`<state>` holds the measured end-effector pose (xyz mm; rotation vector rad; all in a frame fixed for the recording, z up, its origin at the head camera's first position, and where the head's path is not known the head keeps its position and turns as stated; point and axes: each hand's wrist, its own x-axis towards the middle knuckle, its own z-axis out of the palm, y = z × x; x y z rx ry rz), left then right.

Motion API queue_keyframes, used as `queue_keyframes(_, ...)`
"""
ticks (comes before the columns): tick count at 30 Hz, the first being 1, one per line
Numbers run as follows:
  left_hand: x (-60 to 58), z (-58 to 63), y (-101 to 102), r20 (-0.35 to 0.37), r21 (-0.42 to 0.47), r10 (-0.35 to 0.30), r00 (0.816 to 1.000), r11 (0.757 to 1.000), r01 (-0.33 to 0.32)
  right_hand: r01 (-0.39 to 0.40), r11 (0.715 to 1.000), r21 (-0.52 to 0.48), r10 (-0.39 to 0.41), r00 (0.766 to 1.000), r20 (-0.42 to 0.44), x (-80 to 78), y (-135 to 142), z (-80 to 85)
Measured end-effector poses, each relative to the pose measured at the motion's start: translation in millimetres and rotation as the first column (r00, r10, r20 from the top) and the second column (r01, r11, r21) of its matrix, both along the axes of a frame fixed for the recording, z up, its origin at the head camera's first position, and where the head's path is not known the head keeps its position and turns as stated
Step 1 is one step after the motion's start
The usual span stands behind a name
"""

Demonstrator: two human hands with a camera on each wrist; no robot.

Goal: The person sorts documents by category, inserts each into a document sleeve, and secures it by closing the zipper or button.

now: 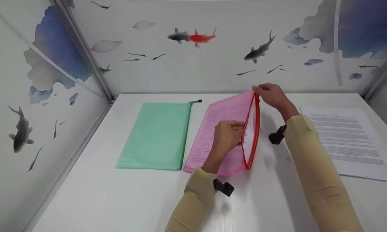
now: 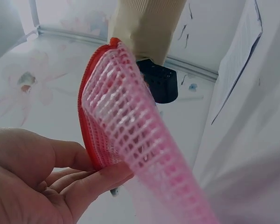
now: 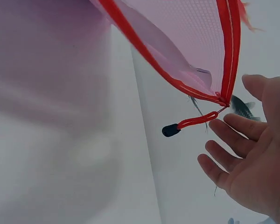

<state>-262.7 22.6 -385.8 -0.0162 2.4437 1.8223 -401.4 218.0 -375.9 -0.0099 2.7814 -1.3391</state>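
Observation:
A pink mesh zip document bag [image 1: 222, 112] with a red zip edge stands tilted in the head view, its mouth facing right and spread apart. Printed text shows through its pink side. My left hand [image 1: 227, 135] pinches the near red edge between thumb and fingers, as the left wrist view also shows. At the bag's raised far corner is my right hand [image 1: 272, 95]. In the right wrist view its fingers [image 3: 240, 140] are spread apart beside that corner, where a red cord zip pull [image 3: 196, 121] with a black end hangs.
A green zip document bag [image 1: 158, 135] lies flat to the left, its dark pull at the far end. Printed paper sheets [image 1: 348, 138] lie at the right, partly behind the right sleeve. A patterned wall [image 1: 212, 71] borders the white table [image 1: 96, 199] at the back.

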Motion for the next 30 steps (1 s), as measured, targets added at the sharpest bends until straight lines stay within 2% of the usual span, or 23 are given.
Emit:
queue_keyframes(4, 0.5, 0.3, 2.4, -0.002, 0.003, -0.013, 1.000, 1.000, 0.013, -0.027, 0.999, 0.029, 0.026, 0.999, 0.031, -2.0, 0.8, -2.2)
queue_keyframes(12, 0.0, -1.5, 2.4, 0.015, -0.028, -0.019, 1.000, 0.999, 0.019, -0.004, 0.998, -0.057, 0.007, 0.998, 0.057, -4.5, 0.0, -2.9)
queue_keyframes(18, 0.5, -7.9, 5.5, -0.005, -0.069, -0.049, 0.999, 0.996, 0.048, 0.049, 0.995, -0.084, -0.044, 0.997, 0.061, -2.1, 0.6, -1.2)
queue_keyframes(25, 1.7, -15.8, 8.6, -0.087, -0.128, -0.114, 0.990, 0.986, 0.102, 0.093, 0.987, -0.130, -0.084, 0.994, 0.072, -1.5, 2.4, -0.2)
queue_keyframes(30, 1.8, -20.9, 12.4, -0.068, -0.147, -0.139, 0.988, 0.981, 0.128, 0.136, 0.978, -0.159, -0.120, 0.987, 0.109, -0.5, 3.7, 0.2)
